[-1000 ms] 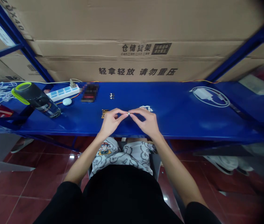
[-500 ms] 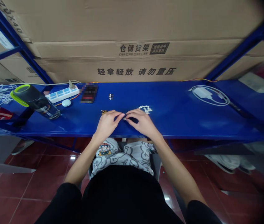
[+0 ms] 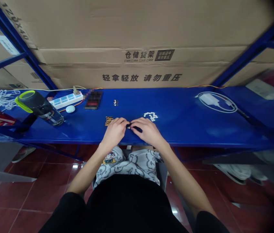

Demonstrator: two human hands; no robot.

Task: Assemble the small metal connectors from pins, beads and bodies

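Above the front part of the blue tabletop, my left hand point(image 3: 115, 130) and my right hand point(image 3: 147, 128) meet at the fingertips. Both are closed in a pinch. A tiny piece with a pale end point(image 3: 128, 127) shows at the right fingertips; its kind is too small to make out. What the left fingers hold, if anything, is hidden. Beside the left hand lies a pile of small gold-brown, screw-like pieces point(image 3: 108, 121), partly covered by it. Just beyond my right hand are several small white round pieces point(image 3: 152, 117). Farther back, a few white-and-dark small pieces point(image 3: 115, 103) lie in a group.
On the left stand a dark water bottle point(image 3: 42, 108) with a lime rim, a white power strip point(image 3: 66, 100), a white oval object point(image 3: 70, 109) and a blurred dark object point(image 3: 93, 99). A charger with coiled cable point(image 3: 212, 98) lies right. A cardboard box point(image 3: 137, 29) backs the table.
My left fingers have curled in closer, and more of the gold-brown pile shows. The hands still meet over the same spot. The whole view has shifted slightly.
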